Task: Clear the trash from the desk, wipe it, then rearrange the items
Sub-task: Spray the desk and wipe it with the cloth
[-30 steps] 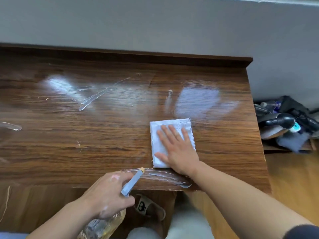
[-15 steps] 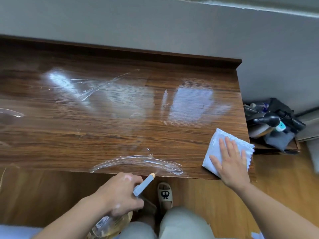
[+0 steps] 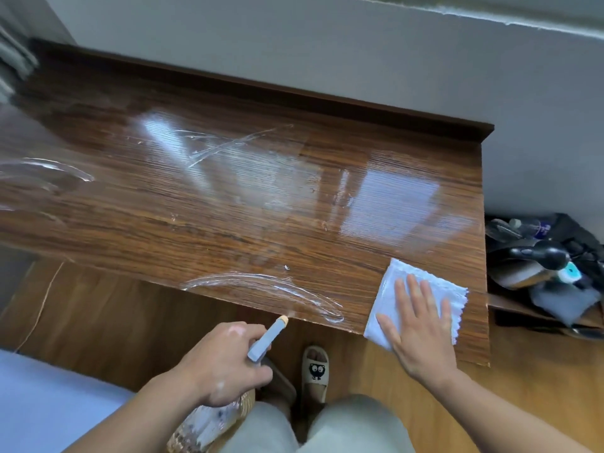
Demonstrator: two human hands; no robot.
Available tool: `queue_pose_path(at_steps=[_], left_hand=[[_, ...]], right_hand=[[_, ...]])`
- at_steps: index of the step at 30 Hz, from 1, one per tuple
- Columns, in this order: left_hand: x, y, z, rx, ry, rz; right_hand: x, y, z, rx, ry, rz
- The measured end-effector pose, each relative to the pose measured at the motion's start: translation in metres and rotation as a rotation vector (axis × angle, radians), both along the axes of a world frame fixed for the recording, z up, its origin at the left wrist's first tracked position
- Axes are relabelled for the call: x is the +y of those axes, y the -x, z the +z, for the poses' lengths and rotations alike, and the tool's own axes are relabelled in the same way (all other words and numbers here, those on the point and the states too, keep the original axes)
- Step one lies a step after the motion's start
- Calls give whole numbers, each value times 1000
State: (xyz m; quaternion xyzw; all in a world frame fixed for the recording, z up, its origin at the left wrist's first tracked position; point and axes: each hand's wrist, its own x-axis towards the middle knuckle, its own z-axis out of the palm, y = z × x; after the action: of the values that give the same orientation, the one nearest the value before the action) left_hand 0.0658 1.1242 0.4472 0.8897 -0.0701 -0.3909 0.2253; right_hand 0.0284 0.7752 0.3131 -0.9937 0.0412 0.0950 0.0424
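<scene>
Flat and spread-fingered, the right hand (image 3: 420, 325) presses a white folded cloth with a scalloped edge (image 3: 389, 295) onto the near right corner of the brown wood-grain desk (image 3: 228, 204); the fingers lie straight on the fabric, nothing curled round it. The cloth's lower corner reaches the front edge of the desk, and its right side stops short of the desk's end.

The left hand (image 3: 225, 361) is curled round the neck of a clear plastic spray bottle with a grey-blue nozzle tipped in orange (image 3: 266, 338). It holds the bottle below the front edge, the nozzle pointing up toward the desk; the bottle's body hangs under the hand.

Wet arcs and streaks shine on the desktop: one curve near the front edge between the two hands, another at the far left, crossed lines toward the back. A beige slipper with a black cartoon face (image 3: 314, 371) is on the wooden floor beneath. Right of the desk lies a heap of dark objects (image 3: 542, 266).
</scene>
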Motion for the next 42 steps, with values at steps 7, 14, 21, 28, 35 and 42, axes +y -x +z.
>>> queue_pose_path(at_steps=[7, 14, 21, 28, 35, 42], left_hand=[[22, 10, 3, -28, 4, 205], [44, 14, 1, -65, 43, 330], [57, 13, -8, -43, 93, 391], [67, 11, -9, -63, 109, 417], [66, -3, -6, -41, 88, 397], [64, -7, 0, -47, 79, 359]], right_hand=[[65, -8, -1, -7, -40, 193], [138, -62, -2, 28, -43, 303], [167, -188, 5, 101, -117, 175], [187, -249, 6, 145, -107, 164], [166, -121, -3, 69, -78, 556], [68, -64, 4, 24, -45, 359]])
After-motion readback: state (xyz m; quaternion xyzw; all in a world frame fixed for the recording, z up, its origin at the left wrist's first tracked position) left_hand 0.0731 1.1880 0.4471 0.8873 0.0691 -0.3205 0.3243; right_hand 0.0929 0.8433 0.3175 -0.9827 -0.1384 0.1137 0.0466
